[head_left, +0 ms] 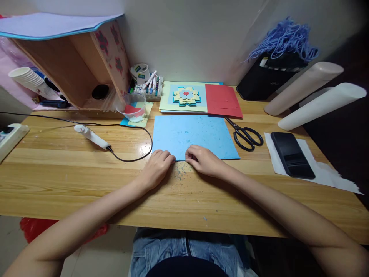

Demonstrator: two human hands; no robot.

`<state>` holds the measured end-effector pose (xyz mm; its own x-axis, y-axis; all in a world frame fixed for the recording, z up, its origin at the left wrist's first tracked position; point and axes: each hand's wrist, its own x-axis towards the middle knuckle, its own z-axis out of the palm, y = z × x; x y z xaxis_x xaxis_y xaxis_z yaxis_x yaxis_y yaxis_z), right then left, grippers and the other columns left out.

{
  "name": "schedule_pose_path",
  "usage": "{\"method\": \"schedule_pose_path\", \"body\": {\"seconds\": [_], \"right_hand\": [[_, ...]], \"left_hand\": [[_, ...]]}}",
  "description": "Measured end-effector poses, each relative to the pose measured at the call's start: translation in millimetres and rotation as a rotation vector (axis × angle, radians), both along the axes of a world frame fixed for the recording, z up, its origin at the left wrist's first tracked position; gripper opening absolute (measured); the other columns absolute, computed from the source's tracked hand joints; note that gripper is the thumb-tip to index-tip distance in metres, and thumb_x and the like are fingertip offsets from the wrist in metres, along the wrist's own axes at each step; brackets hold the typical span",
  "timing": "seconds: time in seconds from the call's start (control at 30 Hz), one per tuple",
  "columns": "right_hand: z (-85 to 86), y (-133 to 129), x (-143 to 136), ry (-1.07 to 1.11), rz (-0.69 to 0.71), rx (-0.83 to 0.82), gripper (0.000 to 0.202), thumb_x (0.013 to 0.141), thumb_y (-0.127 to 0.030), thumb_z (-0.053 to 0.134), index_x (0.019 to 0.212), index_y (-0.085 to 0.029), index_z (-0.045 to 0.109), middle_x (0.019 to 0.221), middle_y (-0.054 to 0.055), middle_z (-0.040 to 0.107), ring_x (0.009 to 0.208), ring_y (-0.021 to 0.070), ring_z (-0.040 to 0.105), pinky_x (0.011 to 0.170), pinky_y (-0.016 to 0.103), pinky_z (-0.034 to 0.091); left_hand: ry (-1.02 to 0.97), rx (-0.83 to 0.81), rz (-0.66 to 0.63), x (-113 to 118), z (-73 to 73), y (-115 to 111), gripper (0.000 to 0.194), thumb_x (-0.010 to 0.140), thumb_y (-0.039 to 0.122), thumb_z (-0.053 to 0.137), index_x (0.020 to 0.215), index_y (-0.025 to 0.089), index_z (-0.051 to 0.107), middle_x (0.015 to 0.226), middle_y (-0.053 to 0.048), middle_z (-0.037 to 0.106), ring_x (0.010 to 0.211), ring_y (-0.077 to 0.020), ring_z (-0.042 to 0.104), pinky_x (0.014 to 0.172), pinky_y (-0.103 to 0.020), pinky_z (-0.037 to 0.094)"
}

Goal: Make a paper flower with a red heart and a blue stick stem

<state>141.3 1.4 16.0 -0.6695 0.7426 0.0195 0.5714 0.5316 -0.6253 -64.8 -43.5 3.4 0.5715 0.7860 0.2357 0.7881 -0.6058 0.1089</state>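
Note:
A blue sheet (196, 134) with small dark marks lies flat on the wooden table (86, 173), in front of me. At its near edge, left of the middle, my left hand (158, 165) rests with fingers curled and pressed together on the edge. My right hand (203, 158) is at the same edge a little to the right, thumb and fingers closed in a pinch on the sheet's border. Small scraps and dark flecks lie on the wood just below the sheet, between the two hands.
Black scissors (245, 136) lie right of the sheet, beyond them a phone (292, 154) on white paper. Behind are a layered paper card (165, 98), red paper (223, 100), a clear cup (135, 107) and markers (151, 86). A corded white tool (92, 136) lies left.

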Motion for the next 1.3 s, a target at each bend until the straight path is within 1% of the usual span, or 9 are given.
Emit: {"method": "schedule_pose_path", "body": {"seconds": [0.17, 0.3, 0.43, 0.73, 0.9, 1.0, 1.1, 1.2, 1.3], "right_hand": [[4.9, 3.1, -1.2, -0.041, 0.006, -0.048, 0.010, 0.077, -0.010, 0.049, 0.071, -0.018, 0.051, 0.075, 0.004, 0.055, 0.067, 0.0138, 0.048, 0.063, 0.026, 0.037], [4.0, 5.4, -1.2, -0.055, 0.020, -0.058, 0.009, 0.078, -0.011, 0.049, 0.071, -0.018, 0.052, 0.075, 0.004, 0.055, 0.068, 0.0138, 0.048, 0.063, 0.026, 0.036], [4.3, 7.0, -1.7, -0.076, 0.030, -0.071, 0.009, 0.078, -0.012, 0.049, 0.071, -0.018, 0.051, 0.076, 0.004, 0.055, 0.067, 0.0136, 0.048, 0.062, 0.026, 0.036], [9.9, 9.5, -2.8, -0.114, 0.036, -0.113, 0.011, 0.077, -0.011, 0.049, 0.069, -0.018, 0.051, 0.075, 0.004, 0.056, 0.065, 0.0136, 0.048, 0.060, 0.026, 0.036], [10.1, 11.7, -3.2, -0.118, 0.030, -0.122, 0.011, 0.076, -0.011, 0.049, 0.068, -0.018, 0.052, 0.075, 0.004, 0.056, 0.064, 0.0133, 0.048, 0.060, 0.026, 0.037], [8.4, 10.5, -2.9, -0.107, 0.024, -0.134, 0.010, 0.075, -0.012, 0.050, 0.068, -0.018, 0.053, 0.073, 0.003, 0.056, 0.062, 0.0127, 0.048, 0.058, 0.025, 0.037], [5.1, 5.1, -3.4, -0.044, 0.015, -0.084, 0.008, 0.075, -0.011, 0.051, 0.071, -0.018, 0.054, 0.073, 0.003, 0.056, 0.065, 0.0132, 0.049, 0.060, 0.025, 0.038], [0.1, -1.8, -5.6, 0.046, 0.040, 0.041, 0.009, 0.079, -0.011, 0.049, 0.076, -0.018, 0.056, 0.078, 0.004, 0.057, 0.074, 0.0150, 0.051, 0.067, 0.026, 0.039], [-4.6, -5.9, -9.4, 0.065, 0.095, 0.152, 0.012, 0.084, -0.014, 0.046, 0.079, -0.017, 0.057, 0.081, 0.006, 0.058, 0.079, 0.0167, 0.051, 0.072, 0.028, 0.039]], "left_hand": [[0.151, 0.059, -0.045, -9.3, 6.3, -4.1, 0.024, 0.089, 0.013, 0.033, 0.088, 0.013, 0.057, 0.081, -0.008, 0.057, 0.075, -0.0198, 0.048, 0.072, -0.034, 0.039], [0.248, 0.143, -0.046, -11.4, 9.9, -2.3, 0.023, 0.089, 0.013, 0.035, 0.084, 0.014, 0.057, 0.077, -0.007, 0.057, 0.071, -0.0195, 0.048, 0.070, -0.033, 0.039], [0.308, 0.183, -0.013, -15.4, 12.7, -5.1, 0.022, 0.088, 0.012, 0.037, 0.082, 0.014, 0.058, 0.076, -0.008, 0.057, 0.072, -0.0202, 0.049, 0.074, -0.034, 0.038], [0.213, 0.116, 0.094, -43.4, 10.4, -14.7, 0.022, 0.087, 0.013, 0.036, 0.084, 0.016, 0.058, 0.079, -0.009, 0.059, 0.077, -0.0217, 0.051, 0.073, -0.035, 0.039], [0.169, 0.068, 0.178, -48.2, 8.4, -13.2, 0.019, 0.088, 0.017, 0.038, 0.081, 0.017, 0.056, 0.077, -0.007, 0.057, 0.075, -0.0209, 0.049, 0.070, -0.034, 0.039], [0.154, 0.026, 0.183, -47.6, 11.1, -11.0, 0.018, 0.087, 0.016, 0.039, 0.079, 0.017, 0.055, 0.077, -0.007, 0.057, 0.074, -0.0205, 0.048, 0.068, -0.033, 0.038], [0.191, 0.025, 0.144, -46.4, 15.1, -10.4, 0.017, 0.086, 0.017, 0.041, 0.078, 0.016, 0.056, 0.080, -0.008, 0.056, 0.077, -0.0210, 0.048, 0.070, -0.034, 0.039], [0.214, 0.036, 0.035, -45.2, 16.6, -10.7, 0.017, 0.086, 0.015, 0.040, 0.083, 0.016, 0.057, 0.083, -0.008, 0.057, 0.077, -0.0199, 0.048, 0.073, -0.033, 0.039], [0.196, 0.037, -0.052, -42.4, 14.7, -9.9, 0.020, 0.089, 0.014, 0.037, 0.090, 0.016, 0.057, 0.083, -0.006, 0.058, 0.075, -0.0180, 0.049, 0.069, -0.030, 0.040]]}}
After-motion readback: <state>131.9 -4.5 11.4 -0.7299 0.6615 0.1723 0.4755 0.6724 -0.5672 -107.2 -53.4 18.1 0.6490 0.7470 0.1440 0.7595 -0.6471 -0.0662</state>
